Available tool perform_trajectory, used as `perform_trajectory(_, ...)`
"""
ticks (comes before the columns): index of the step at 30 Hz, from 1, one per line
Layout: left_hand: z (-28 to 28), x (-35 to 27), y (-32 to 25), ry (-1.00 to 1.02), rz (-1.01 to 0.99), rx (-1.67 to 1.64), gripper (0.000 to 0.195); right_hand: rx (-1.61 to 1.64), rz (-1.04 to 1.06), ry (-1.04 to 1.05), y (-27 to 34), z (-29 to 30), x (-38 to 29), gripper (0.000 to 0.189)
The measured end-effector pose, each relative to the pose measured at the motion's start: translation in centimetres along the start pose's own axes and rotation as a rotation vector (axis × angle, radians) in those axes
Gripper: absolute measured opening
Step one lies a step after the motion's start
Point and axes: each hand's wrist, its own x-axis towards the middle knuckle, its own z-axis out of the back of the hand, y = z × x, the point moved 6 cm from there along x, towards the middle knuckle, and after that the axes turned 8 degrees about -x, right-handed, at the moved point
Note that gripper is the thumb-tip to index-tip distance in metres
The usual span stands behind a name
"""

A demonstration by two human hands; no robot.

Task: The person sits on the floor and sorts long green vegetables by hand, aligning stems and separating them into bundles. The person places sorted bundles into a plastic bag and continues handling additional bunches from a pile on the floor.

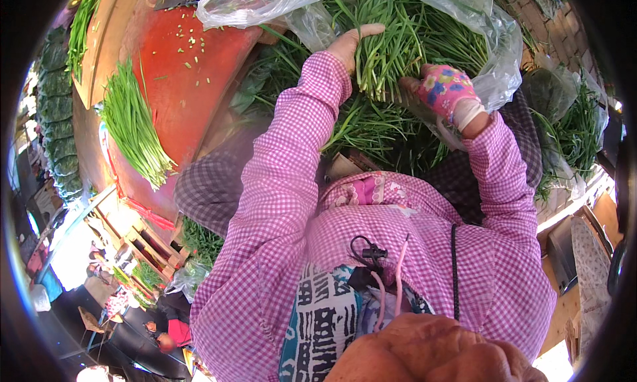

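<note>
My left hand (351, 41), bare, grips a loose bunch of green garlic chives (385, 48) from its left side, thumb over the leaves. My right hand (445, 91), in a floral fingerless glove, is at the lower right of the bunch, by the pale cut ends; its fingertips are partly hidden, so its grip is unclear. Around and behind the bunch spreads a clear plastic bag (502, 48) with more chives inside. Looser greens (373, 126) lie below the hands, over my lap.
On the left stands a red board (199, 83) with chopped bits and a tidy chive bundle (137, 128) on it. More chives (84, 34) lie on a wooden plank (107, 39). Bagged greens (577, 123) are at the right. Red ties (144, 210) hang at the board's lower edge. Other people are at lower left.
</note>
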Motion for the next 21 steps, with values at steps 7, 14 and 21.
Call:
perform_trajectory(7, 0.3, 1.0, -0.2, 0.133, -0.013, -0.049, 0.037, 0.455, 0.245, 0.081, 2.2, -0.1, -3.9, 0.040)
perform_trajectory(14, -0.3, 2.4, 0.3, 0.173, -0.057, -0.106, 0.038, 1.241, 0.397, 0.274, 9.9, -15.6, -3.5, 0.041)
perform_trajectory(21, 0.4, 1.4, -0.3, 0.132, -0.051, 0.068, 0.043, 1.380, 0.228, 0.177, 8.3, -8.6, -7.6, 0.036)
